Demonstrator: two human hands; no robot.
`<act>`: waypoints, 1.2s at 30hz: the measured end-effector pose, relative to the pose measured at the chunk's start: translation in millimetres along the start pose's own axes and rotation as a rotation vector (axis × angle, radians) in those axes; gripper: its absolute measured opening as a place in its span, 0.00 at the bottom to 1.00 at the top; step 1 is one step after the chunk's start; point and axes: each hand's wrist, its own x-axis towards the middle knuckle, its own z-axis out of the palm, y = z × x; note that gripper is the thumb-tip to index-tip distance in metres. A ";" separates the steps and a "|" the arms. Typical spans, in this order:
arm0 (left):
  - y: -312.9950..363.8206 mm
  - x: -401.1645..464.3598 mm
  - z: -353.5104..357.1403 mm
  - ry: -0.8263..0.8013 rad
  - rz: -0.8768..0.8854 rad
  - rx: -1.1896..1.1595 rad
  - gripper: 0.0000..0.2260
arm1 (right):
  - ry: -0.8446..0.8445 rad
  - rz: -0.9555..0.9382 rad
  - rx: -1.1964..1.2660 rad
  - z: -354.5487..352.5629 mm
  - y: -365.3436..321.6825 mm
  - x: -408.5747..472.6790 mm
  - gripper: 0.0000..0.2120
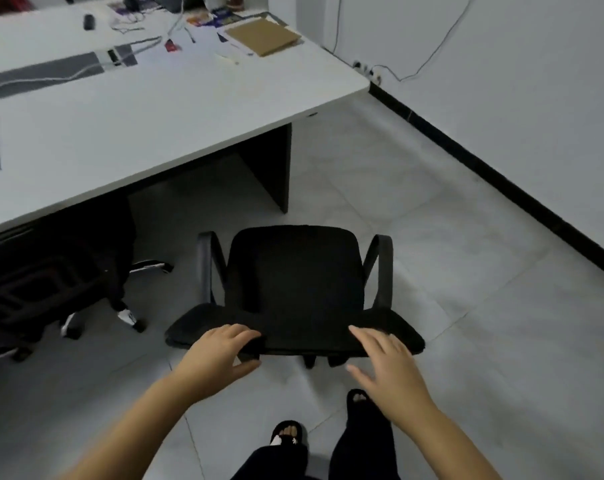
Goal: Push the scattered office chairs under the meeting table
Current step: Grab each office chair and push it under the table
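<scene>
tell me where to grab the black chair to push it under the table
Grip the top edge of the backrest from behind, hands apart. It faces you, the seat points toward the table. The left hand already curls over that edge; the right hand hovers open at the other side.

1. Black office chair (295, 292) stands upright on the tiled floor, out from the table's near edge, close to its right end, seat facing the table, backrest top nearest the camera.
2. Second black chair (61, 271) sits tucked under the near edge further left.
3. White meeting table (148, 112), dark panel leg at its right end.
</scene>
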 end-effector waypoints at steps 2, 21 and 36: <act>-0.9 10.3 8.5 -0.023 -0.081 0.080 0.21 | -0.077 -0.154 -0.166 7.5 21.7 23.0 0.28; 47.7 103.5 21.4 0.095 -0.559 0.050 0.19 | -0.148 -0.586 -0.261 -58.0 115.3 215.9 0.24; -76.7 185.6 -49.2 0.156 -0.651 0.082 0.18 | -0.089 -0.714 -0.287 -37.2 31.3 397.9 0.21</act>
